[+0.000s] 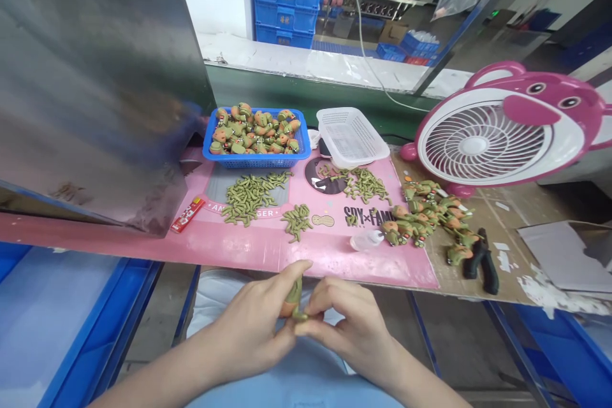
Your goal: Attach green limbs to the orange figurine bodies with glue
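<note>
My left hand (pixel 261 319) is closed around a green and orange figure (pixel 293 296) just in front of the table's edge. Close beside it, my right hand (pixel 347 325) pinches a small green piece (pixel 300 315) against the figure's lower end. On the pink mat lie piles of small green curved pieces, one at the left (pixel 248 197), a small one in the middle (pixel 297 221) and one at the right (pixel 366 185). A small translucent bottle (pixel 367 240) lies near the front edge. Figures with orange parts (pixel 415 217) are heaped to the right.
Behind the piles stand a blue basket (pixel 258 162) full of figures and a white basket (pixel 354 137). A pink fan (pixel 507 121) and black-handled pliers (pixel 482 261) are at the right. A red packet (pixel 188 215) lies beside a metal panel (pixel 90 89) at the left.
</note>
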### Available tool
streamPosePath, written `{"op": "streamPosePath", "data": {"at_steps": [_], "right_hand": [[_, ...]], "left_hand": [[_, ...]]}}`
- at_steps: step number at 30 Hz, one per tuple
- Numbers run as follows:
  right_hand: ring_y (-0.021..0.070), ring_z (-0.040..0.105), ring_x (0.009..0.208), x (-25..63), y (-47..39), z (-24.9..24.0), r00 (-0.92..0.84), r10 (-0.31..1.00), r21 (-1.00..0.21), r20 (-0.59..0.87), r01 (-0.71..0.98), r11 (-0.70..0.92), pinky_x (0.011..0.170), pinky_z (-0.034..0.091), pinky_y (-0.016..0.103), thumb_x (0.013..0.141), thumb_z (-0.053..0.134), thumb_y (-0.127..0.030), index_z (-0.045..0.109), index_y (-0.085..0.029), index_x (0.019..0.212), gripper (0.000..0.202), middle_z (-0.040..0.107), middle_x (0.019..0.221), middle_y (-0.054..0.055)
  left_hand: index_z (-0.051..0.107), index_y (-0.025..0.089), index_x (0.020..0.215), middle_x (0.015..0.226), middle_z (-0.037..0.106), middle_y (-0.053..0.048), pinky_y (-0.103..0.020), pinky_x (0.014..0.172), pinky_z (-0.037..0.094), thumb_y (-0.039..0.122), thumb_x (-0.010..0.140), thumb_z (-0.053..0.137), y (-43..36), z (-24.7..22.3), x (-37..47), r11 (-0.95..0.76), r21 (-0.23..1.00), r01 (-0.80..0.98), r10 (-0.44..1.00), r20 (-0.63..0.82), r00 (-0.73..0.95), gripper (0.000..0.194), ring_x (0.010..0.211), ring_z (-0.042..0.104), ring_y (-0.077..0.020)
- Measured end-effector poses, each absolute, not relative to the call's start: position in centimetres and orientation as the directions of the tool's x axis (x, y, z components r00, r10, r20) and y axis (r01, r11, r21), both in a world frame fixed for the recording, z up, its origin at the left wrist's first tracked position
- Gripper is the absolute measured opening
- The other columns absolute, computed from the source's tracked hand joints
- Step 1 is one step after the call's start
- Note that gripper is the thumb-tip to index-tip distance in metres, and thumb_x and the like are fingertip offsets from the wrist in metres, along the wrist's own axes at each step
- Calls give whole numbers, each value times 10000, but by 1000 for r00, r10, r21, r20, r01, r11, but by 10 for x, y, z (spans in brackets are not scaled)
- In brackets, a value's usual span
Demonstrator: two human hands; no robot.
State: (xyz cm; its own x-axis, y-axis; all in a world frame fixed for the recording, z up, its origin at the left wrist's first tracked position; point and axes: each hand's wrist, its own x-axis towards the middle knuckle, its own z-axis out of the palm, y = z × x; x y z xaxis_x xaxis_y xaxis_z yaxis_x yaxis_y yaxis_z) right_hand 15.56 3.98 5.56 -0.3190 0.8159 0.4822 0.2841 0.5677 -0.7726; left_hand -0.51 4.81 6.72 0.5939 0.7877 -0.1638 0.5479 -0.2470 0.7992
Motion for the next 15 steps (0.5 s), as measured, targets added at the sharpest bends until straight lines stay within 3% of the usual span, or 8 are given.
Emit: {"op": "streamPosePath", "data": {"at_steps": [3, 6, 9, 11, 15], "right_hand": [[82, 440, 415, 161, 37, 43, -221, 795, -749, 565, 267, 606, 399, 363, 193, 714, 552, -582, 502, -178, 618, 418, 488, 469, -27], [82, 394, 413, 176, 35, 14, 48, 817, -769, 574, 375, 518, 405, 339, 200, 714, 569, -585, 459, -197, 588, 422, 413, 466, -55], [89, 398, 487, 199, 40, -19, 361, 780, -828, 511, 449, 334, 454, 357, 205, 760, 610, -403, 442, -216, 752, 251, 404, 620, -51], [103, 424, 579, 213, 47, -35, 493, 748, -864, 444, 458, 210, 506, 381, 225, 733, 634, -365, 412, -220, 915, 321, 423, 785, -14], [176, 473, 787, 232, 61, -50, 549, 787, -889, 281, 458, -2, 612, 422, 300, 639, 680, -421, 387, -192, 1068, 567, 424, 1024, 82]], "left_hand": [[312, 225, 1287, 678, 503, 42, -271, 619, 391, 102, 728, 420, 49, 60, -5, -56, 911, 408, 835, -182, 519, 582, 619, 501, -148], [333, 253, 1266, 721, 538, 33, -243, 590, 374, 205, 755, 548, 51, 50, -5, 215, 975, 50, 863, -213, 457, 557, 611, 478, -121], [408, 233, 1187, 692, 582, 10, -190, 426, 261, 474, 718, 598, 54, 47, -1, 450, 825, -342, 832, -248, 496, 561, 440, 359, -64], [472, 209, 1116, 640, 591, -4, -179, 376, 174, 607, 719, 502, 57, 51, 2, 566, 668, -484, 795, -285, 535, 563, 373, 270, -41], [545, 197, 1013, 582, 587, -4, -156, 347, 133, 591, 723, 518, 62, 58, 6, 635, 515, -576, 767, -328, 552, 490, 343, 247, -32]]}}
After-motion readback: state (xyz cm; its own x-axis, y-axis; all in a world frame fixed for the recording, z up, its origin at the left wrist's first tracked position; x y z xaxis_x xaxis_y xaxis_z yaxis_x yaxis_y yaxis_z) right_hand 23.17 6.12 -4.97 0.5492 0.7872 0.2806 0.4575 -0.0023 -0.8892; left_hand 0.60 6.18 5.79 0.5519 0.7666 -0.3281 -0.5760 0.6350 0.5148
